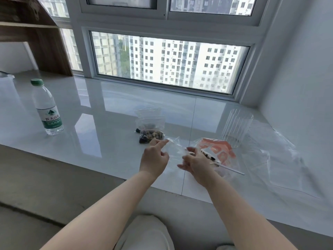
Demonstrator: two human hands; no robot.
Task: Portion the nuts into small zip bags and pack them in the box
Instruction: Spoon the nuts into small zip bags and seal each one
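- Head view: I see my left hand (pixel 154 156) pinching the left edge of a small clear zip bag (pixel 174 148), index finger stretched along its top, the other fingers (pixel 166 156) curled.
- My right hand (pixel 195 159) grips the bag's right edge, fingers bent round the plastic.
- The bag hangs between both hands, just above the white counter (pixel 100 112).
- Filled nut bags (pixel 151 131) lie just behind my left hand.
- An orange-printed nut pouch (pixel 219 150) lies beside my right hand, a clear ribbed cup (pixel 237 127) behind it.
- A water bottle (pixel 47 107) stands far left.

Bare forearms (pixel 111 201), off-white trousers (pixel 146 231).
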